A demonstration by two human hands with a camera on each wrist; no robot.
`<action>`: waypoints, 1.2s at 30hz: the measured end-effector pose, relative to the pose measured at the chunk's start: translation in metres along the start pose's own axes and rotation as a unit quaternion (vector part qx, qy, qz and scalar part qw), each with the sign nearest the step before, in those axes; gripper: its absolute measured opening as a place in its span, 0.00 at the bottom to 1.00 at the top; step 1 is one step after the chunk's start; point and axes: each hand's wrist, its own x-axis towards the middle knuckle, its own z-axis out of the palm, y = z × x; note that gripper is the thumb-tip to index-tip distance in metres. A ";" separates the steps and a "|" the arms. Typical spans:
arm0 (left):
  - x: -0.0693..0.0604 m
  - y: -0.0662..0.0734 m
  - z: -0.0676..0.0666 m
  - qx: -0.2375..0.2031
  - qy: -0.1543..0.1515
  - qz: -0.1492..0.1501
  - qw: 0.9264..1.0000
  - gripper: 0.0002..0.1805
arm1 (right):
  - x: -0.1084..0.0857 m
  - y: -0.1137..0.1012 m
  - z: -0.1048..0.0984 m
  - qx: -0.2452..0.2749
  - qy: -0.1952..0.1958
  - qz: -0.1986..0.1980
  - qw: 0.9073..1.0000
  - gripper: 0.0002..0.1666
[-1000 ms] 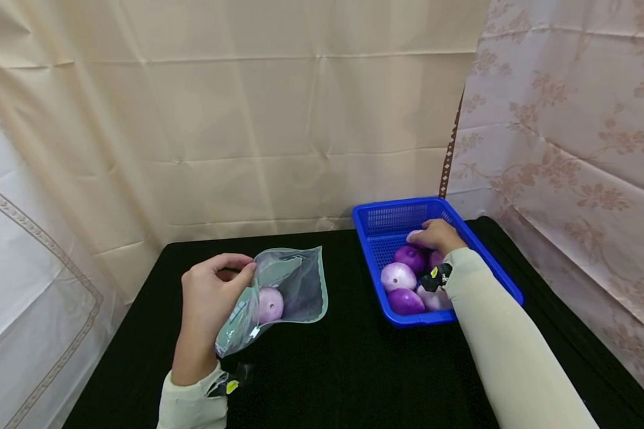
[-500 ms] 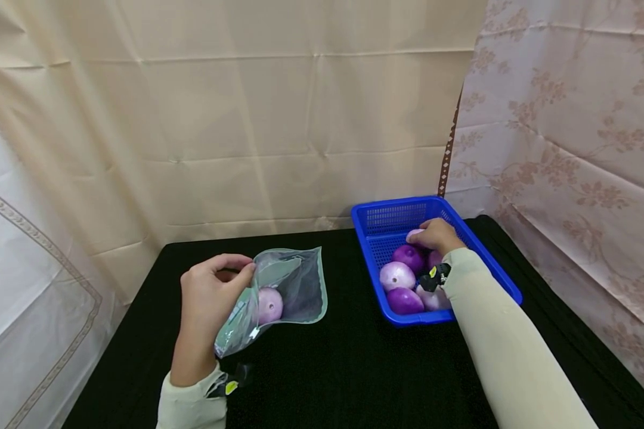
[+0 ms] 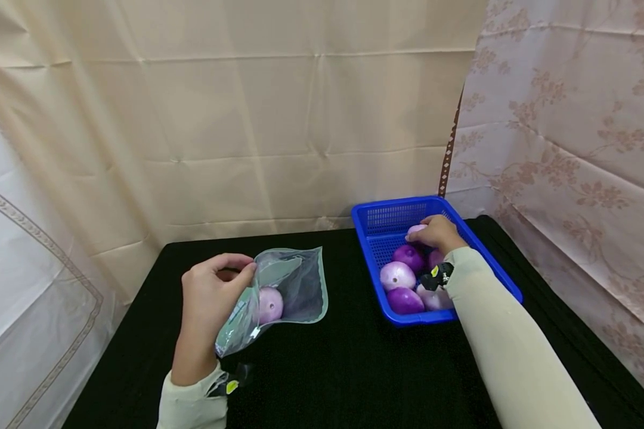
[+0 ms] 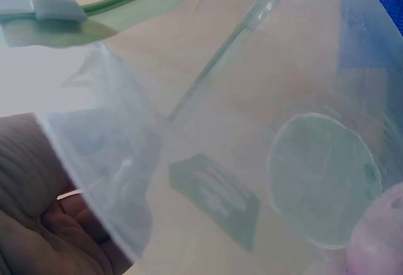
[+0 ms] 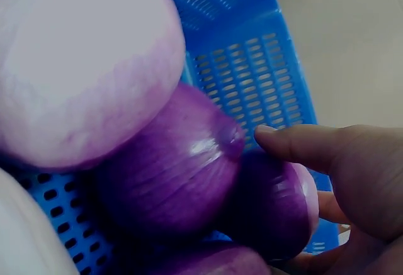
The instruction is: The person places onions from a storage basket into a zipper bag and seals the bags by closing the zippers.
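My left hand (image 3: 217, 307) pinches the open edge of a clear zip bag (image 3: 303, 298) with a pale green border. One pale purple onion (image 3: 271, 305) lies inside the bag. In the left wrist view, the bag's plastic (image 4: 214, 117) fills most of the picture, and the fingertips are hidden. Over at the blue basket (image 3: 370, 262), my right hand (image 3: 439, 234) grips an onion (image 3: 416, 229) between thumb and fingers. The right wrist view shows that onion (image 5: 271, 209) beside a larger dark purple onion (image 5: 176, 168); some of the fingers are hidden behind it.
Several other onions, light ones (image 3: 398, 276) and dark ones (image 3: 405, 301), fill the near part of the basket. Both basket and bag are on a black-covered table (image 3: 333, 375). A beige curtain (image 3: 247, 137) hangs behind, with a floral cloth (image 3: 569, 137) at the right.
My right hand and the onion in its grip have shifted up very slightly. The left hand and the bag stay nearly still.
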 end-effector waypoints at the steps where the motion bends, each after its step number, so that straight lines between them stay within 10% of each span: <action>1: 0.000 0.000 0.000 0.000 -0.001 -0.001 1.000 0.02 | 0.000 -0.001 -0.001 0.002 0.000 -0.001 1.000 0.49; 36: 0.001 -0.001 -0.001 -0.001 0.004 0.001 1.000 0.02 | -0.034 -0.053 -0.022 0.072 0.023 -0.056 0.996 0.50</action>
